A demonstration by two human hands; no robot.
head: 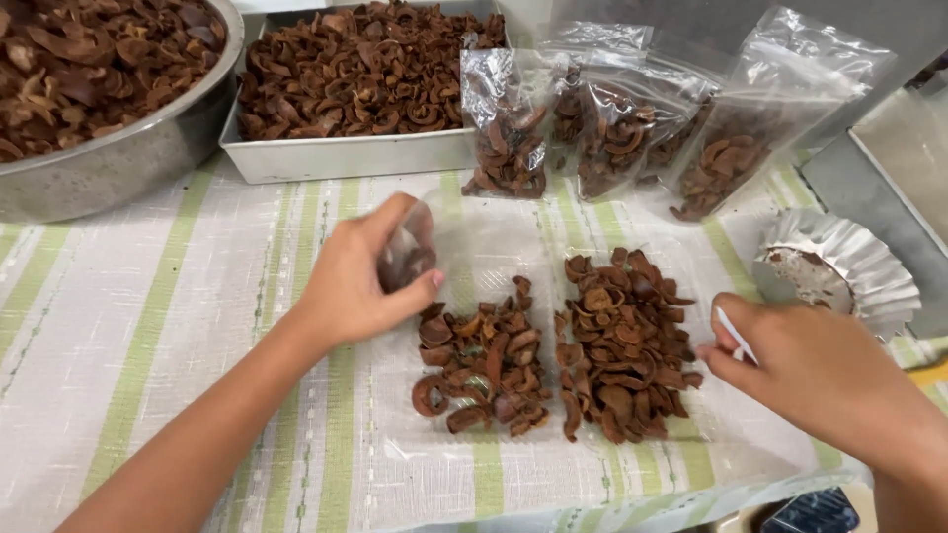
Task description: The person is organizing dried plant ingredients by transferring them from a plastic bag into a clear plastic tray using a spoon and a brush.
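Left hand (pixel 360 281) fingers clamped on a small clear bag (pixel 407 255), above left dried-peel pile (pixel 482 363). Right hand (pixel 805 370) fingers pinch a thin white strip (pixel 736 336) at right pile's (pixel 620 341) edge. Open striped bench (pixel 128 296) to the left; filled bags (pixel 612 118) crowd the far edge.

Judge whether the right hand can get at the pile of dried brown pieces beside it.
Probably yes: the right hand sits at the edge of the right pile, nothing between them, though it pinches a small white piece.
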